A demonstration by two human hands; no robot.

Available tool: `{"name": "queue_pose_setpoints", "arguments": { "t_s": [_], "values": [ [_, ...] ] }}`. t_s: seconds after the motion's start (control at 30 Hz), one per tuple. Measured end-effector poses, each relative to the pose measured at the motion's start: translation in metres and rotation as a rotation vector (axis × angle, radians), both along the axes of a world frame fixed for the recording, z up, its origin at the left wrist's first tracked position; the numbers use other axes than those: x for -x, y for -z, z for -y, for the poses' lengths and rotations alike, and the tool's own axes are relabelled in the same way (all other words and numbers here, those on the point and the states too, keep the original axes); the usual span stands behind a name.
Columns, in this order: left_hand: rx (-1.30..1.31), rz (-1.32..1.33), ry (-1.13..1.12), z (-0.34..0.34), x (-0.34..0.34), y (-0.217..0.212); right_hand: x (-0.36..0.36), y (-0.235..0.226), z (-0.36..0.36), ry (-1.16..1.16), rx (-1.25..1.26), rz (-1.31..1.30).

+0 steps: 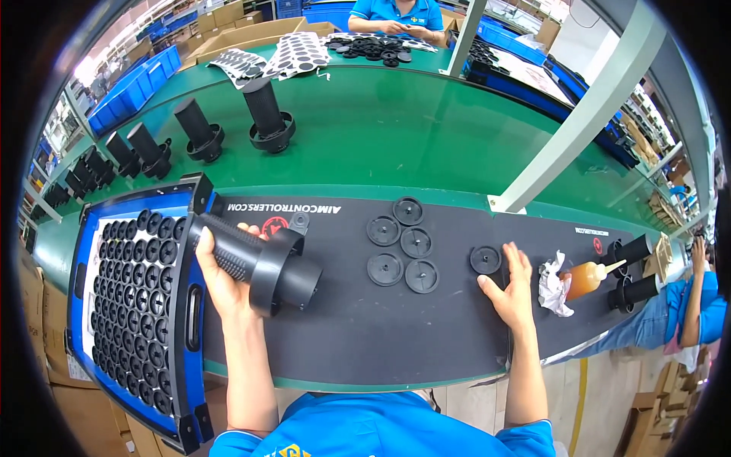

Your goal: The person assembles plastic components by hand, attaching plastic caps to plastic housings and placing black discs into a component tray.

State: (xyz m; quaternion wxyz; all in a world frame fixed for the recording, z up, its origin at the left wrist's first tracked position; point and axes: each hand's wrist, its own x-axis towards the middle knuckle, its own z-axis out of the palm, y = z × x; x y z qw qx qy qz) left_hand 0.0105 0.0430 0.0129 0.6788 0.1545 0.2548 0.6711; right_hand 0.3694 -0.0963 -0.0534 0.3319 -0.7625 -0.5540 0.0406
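My left hand (228, 282) is closed around a black plastic cylinder (266, 263), held tilted above the dark mat. The cylinder has a dimpled barrel, a wide collar ring and a narrower smooth end pointing right. Beside a single round black cap (485, 260) is my right hand (512, 288), its thumb and fingers apart. The thumb is at the cap's lower edge; whether it touches, I cannot tell. Between the hands, several more round caps (385, 269) lie on the mat (365, 335) in a small cluster. Just behind the held cylinder sits a small black tab-shaped part (299, 222).
A blue tray (199, 381) full of round caps stands at left. At right are crumpled white paper (555, 288), an amber squeeze bottle (585, 280) and black cylinders (636, 289). More cylinders (266, 118) stand on the green belt (381, 137), which a grey post (563, 129) crosses. Other people work nearby.
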Motion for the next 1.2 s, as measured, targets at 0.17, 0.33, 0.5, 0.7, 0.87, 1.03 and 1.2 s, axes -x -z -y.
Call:
{"name": "queue_pose_setpoints", "arguments": {
  "t_s": [0.17, 0.33, 0.5, 0.7, 0.87, 1.03, 1.2],
  "values": [
    [-0.004, 0.018, 0.036, -0.003, 0.005, 0.007, 0.065, -0.038, -0.013, -0.279, -0.124, 0.129],
    [-0.020, 0.034, 0.067, -0.001, 0.006, 0.008, 0.108, -0.047, -0.047, -0.399, -0.097, 0.206],
    [-0.033, -0.002, 0.032, 0.001, 0.018, 0.014, 0.124, -0.045, -0.069, -0.384, 0.166, 0.353],
    [-0.115, -0.018, 0.330, 0.009, 0.023, 0.010, 0.128, -0.047, -0.077, -0.442, 0.187, 0.291],
    [-0.260, -0.365, 0.822, 0.025, 0.010, 0.002, 0.123, -0.064, -0.089, -0.699, -0.020, 0.024],
    [-0.250, -0.416, 0.836, 0.036, 0.000, -0.004, 0.129, -0.087, -0.093, -0.876, -0.040, -0.166],
    [-0.229, -0.313, 0.869, 0.038, -0.005, 0.002, 0.134, -0.068, -0.088, -0.965, -0.099, -0.562]
  ]
}}
